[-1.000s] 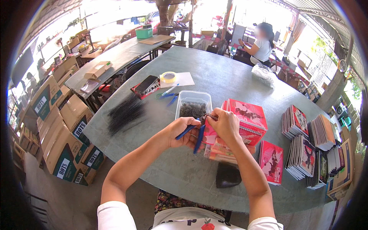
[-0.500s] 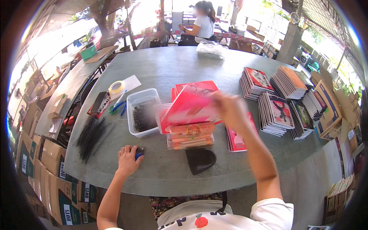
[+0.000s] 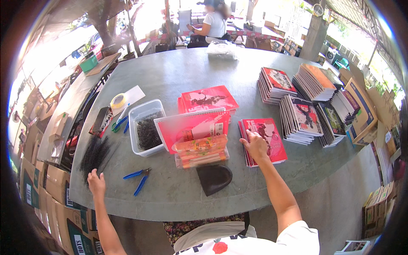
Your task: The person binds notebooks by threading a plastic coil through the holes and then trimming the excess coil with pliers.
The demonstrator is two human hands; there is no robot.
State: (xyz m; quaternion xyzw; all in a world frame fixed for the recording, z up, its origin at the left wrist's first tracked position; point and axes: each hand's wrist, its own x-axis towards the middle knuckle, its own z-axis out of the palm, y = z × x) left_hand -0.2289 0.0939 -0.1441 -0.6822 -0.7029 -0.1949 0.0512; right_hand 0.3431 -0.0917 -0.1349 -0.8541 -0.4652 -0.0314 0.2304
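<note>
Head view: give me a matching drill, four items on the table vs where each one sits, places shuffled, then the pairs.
Things:
1. blue-handled pliers
2. tape roll
3. clear plastic tub
4. dark pouch

Places:
A. under the orange packs, at the near table edge
B. left of the pink notebook, holding black coils
C. between the left hand and the dark pouch
D. far left, on a white sheet

Pairs: 1-C, 2-D, 3-B, 4-A
</note>
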